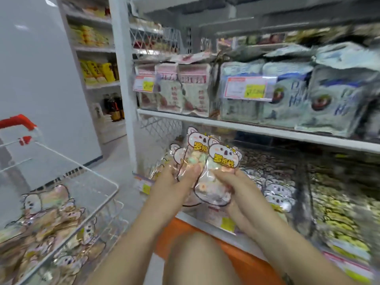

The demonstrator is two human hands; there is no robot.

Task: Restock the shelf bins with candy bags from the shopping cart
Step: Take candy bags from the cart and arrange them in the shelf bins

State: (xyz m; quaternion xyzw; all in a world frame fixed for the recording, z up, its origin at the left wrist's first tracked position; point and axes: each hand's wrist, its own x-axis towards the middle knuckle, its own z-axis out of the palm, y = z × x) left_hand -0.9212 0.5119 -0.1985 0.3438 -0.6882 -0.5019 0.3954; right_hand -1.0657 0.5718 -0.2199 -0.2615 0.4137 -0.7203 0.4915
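Bare knee (197,258) sits lowest in view, btwn both forearms. Above it, the left hand (174,182) grips the rear candy bag (195,151), a clear koala-shaped plastic pouch of pastel sweets w/ yellow lettering, thumb pressed on its front. The right hand (232,182) grips the front candy bag (221,171), same kind, fingers curled over its lower half. The two pouches overlap, front one partly covering the rear, both upright and held just above the shelf bin (191,221) on the lowest tier. More koala pouches (277,194) lie in that bin to the right of the hands, some also behind the left hand. Next bin right holds yellow-green pkts (339,212), too blurred to read. Orange shelf base (236,258) runs under the bins. White shelf board (246,128) above carries pink-and-white bags (185,91) and blue-grey bags (308,95), w/ a pink-and-yellow price tag (249,87) in front. Left of the person stands the wire shopping cart (82,166) w/ red handle (18,121), a heap of koala bags (47,219) inside. Far shelves show yellow packets (98,72) and dark bottles (115,108).
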